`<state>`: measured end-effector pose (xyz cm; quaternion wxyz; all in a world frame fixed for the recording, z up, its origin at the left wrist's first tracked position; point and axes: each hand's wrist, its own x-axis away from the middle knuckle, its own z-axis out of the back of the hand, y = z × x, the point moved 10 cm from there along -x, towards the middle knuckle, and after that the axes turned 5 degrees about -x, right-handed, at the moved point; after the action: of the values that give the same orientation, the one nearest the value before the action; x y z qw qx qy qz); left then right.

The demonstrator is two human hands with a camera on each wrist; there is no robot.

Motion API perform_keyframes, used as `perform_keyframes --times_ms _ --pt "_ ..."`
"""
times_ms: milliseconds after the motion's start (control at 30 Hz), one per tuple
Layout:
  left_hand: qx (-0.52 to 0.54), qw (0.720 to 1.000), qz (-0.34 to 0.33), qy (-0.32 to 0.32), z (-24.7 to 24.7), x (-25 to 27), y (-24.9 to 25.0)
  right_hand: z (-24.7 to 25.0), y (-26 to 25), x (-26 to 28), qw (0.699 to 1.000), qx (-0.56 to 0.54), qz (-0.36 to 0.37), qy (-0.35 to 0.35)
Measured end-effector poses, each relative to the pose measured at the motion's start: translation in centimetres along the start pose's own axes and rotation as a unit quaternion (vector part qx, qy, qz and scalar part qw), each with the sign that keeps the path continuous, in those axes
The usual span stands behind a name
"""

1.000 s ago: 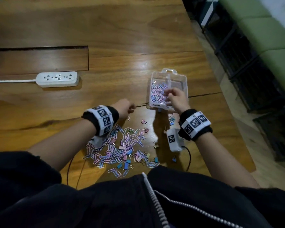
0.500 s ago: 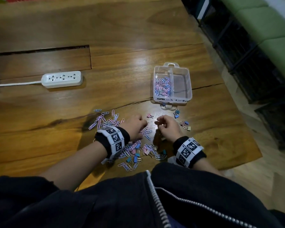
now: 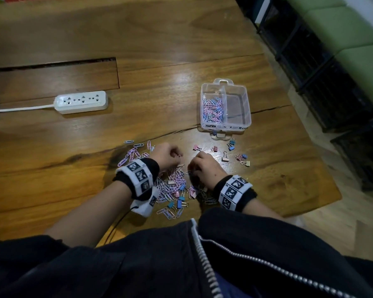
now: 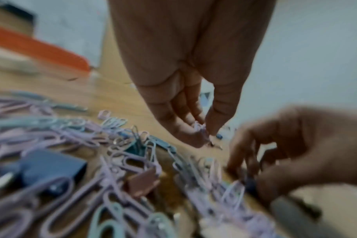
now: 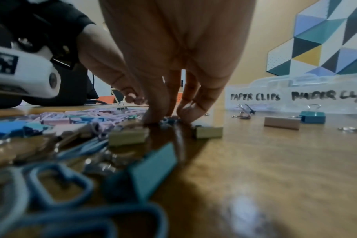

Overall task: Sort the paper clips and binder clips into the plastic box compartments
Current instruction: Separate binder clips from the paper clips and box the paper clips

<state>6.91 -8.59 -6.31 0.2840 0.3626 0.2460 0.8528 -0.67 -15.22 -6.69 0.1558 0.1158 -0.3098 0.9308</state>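
A clear plastic box (image 3: 247, 117) stands at the table's far right; its left compartment holds paper clips (image 3: 212, 110), and nothing shows in its right compartment (image 3: 237, 106). The labels on the box (image 5: 296, 96) read PAPER CLIPS and BINDER CLIPS. A mixed pile of pastel clips (image 3: 172, 187) lies near the front edge. Over the pile, my left hand (image 3: 168, 157) pinches a few purple paper clips (image 4: 200, 128) between thumb and fingers. My right hand (image 3: 202, 166) has its fingertips (image 5: 153, 118) down on the table, pinching a small clip (image 5: 167, 120). Loose binder clips (image 3: 230, 147) lie right of it.
A white power strip (image 3: 81, 102) with its cord sits at the left. A long slot (image 3: 52, 65) cuts the wooden table behind it. The table's right edge (image 3: 332, 186) drops to the floor, with dark crates (image 3: 323, 82) and green cushions beyond.
My right hand has left the box and come back to the pile. The left hand has drawn back onto the pile too, and both now pick at clips.
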Motion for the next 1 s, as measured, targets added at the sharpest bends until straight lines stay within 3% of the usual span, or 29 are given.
perform_keyframes --times_ms 67,133,233,300,367,433,500,567,667,733,800,900,933,1000 --pt "0.187 0.981 0.048 -0.034 0.0 0.3 -0.9 -0.1 -0.1 -0.2 1.0 0.017 0.0 -0.004" --pt "0.339 0.935 0.087 -0.063 -0.3 0.7 -1.3 -0.3 -0.3 -0.2 0.999 0.04 0.0 -0.008" --pt "0.417 0.899 0.112 -0.068 -0.6 0.8 -1.8 -0.4 -1.0 -0.2 0.998 0.064 0.017 -0.015" --pt "0.342 0.932 0.098 -0.073 -1.1 0.7 -1.9 -0.3 -1.1 -0.2 0.998 0.052 0.017 -0.022" --pt "0.117 0.99 0.046 -0.064 -1.2 0.8 -1.4 0.1 -0.6 -0.2 1.0 -0.001 0.001 -0.011" --pt "-0.081 0.994 -0.017 -0.07 -1.8 1.2 -0.5 0.8 0.8 0.1 0.991 -0.118 -0.055 0.015" --pt "-0.199 0.974 -0.054 -0.09 -2.8 1.5 -0.2 1.2 2.5 0.8 0.958 -0.256 -0.124 0.028" --pt "-0.245 0.964 -0.069 -0.083 -2.9 1.7 -0.1 1.1 3.6 1.6 0.906 -0.386 -0.173 0.017" --pt "-0.277 0.953 -0.104 -0.064 -3.0 2.0 0.6 0.4 3.8 2.1 0.781 -0.591 -0.203 -0.002" --pt "-0.293 0.946 -0.127 -0.046 -3.3 2.3 1.2 0.1 4.1 2.3 0.716 -0.664 -0.216 0.001" --pt "-0.314 0.938 -0.143 -0.035 -3.8 2.4 1.6 -0.4 3.9 2.4 0.688 -0.693 -0.215 -0.012" --pt "-0.346 0.926 -0.148 -0.034 -4.2 2.2 1.5 -0.8 3.5 2.3 0.702 -0.679 -0.212 -0.026" --pt "-0.343 0.927 -0.145 -0.039 -4.1 2.1 1.4 -0.8 3.5 2.2 0.728 -0.651 -0.214 -0.024" --pt "-0.303 0.943 -0.127 -0.054 -3.8 1.7 0.8 -0.8 3.5 2.0 0.813 -0.541 -0.214 -0.017"
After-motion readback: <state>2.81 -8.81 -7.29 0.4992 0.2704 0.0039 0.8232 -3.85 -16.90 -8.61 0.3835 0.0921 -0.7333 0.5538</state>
